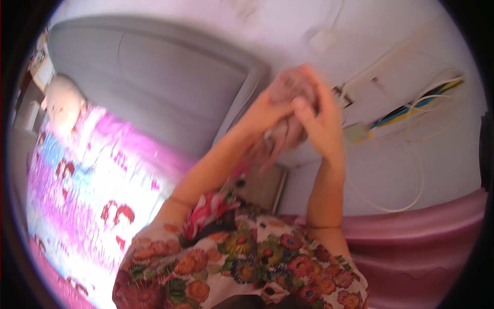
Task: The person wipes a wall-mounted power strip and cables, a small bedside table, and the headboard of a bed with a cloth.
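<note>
Up in front of me, my two hands are raised close together around a crumpled mauve-brown bundle of soft cloth (286, 135). Loose ends of it dangle below my palms, and its exact kind cannot be made out. My left hand (269, 110) grips the bundle from the left side, its fingers partly covered by the cloth. On the right, my right hand (328, 121) is wrapped round the same bundle, with the thumb across its front. The hands are slightly blurred.
A grey padded headboard (170, 77) stands behind a bed with a pink and blue patterned cover (98, 190). A pink plush toy (64, 103) lies at its far left. Cables (417, 105) run along the pale wall on the right, above a pink curtain (417, 242).
</note>
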